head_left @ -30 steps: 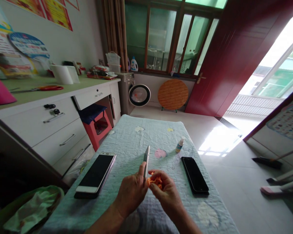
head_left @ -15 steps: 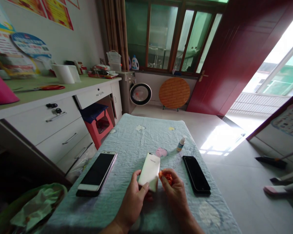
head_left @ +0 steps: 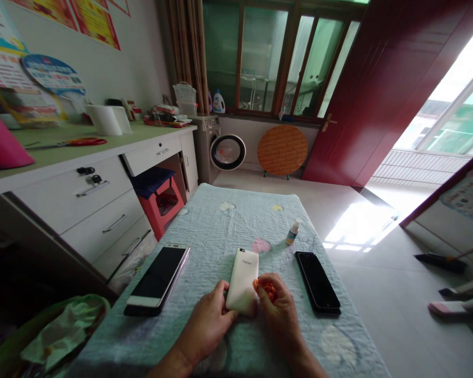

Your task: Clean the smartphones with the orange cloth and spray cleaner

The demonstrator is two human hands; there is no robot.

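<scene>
While the left hand (head_left: 208,326) clamps its fingers on the white phone (head_left: 242,281), which lies back-up on the counter (head_left: 236,220), the right hand (head_left: 280,311) pinches what may be an orange cloth (head_left: 268,289) against its edge. A gold-trimmed phone (head_left: 157,278) and a black phone (head_left: 317,281) lie untouched alongside.

The person is working bare-armed: the left forearm (head_left: 173,361) and the right forearm (head_left: 308,361) are showing uncovered skin from the wrists down to the bottom of the view. The left grip (head_left: 209,321) and the right grip (head_left: 280,311) are likewise going bare, their backs and knuckles showing plainly.
</scene>
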